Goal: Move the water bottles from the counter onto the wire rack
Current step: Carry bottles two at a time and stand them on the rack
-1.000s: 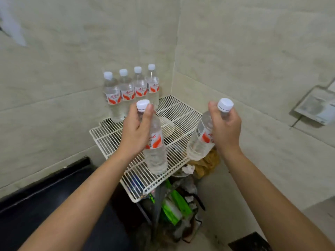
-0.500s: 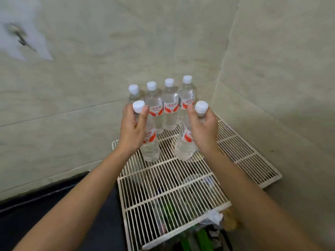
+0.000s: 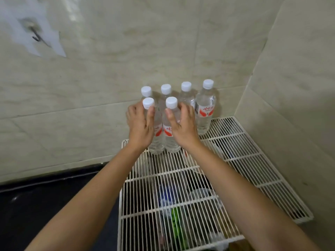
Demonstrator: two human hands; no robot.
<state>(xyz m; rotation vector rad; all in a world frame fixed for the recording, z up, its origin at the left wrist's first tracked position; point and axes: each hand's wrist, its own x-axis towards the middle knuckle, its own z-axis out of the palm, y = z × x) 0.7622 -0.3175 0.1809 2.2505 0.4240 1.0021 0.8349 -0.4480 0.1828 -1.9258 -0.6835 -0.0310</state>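
**Six Bottles Ranged on Wire Rack**

Two water bottles were stood upright at the far-left end of the wire rack (image 3: 235,160). The near-left bottle (image 3: 157,142) was gripped by the left hand (image 3: 140,127) and the near-right bottle (image 3: 171,142) by the right hand (image 3: 183,125), seemingly to steady them on the wires. A far row (image 3: 186,86) of four was packed against the wall, probably to save room. Six bottles were counted in all, and none was seen on the visible part of the bench (image 3: 54,196).

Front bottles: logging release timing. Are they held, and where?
Yes. Left hand grips left front bottle, right hand right front bottle, each round its upper body.
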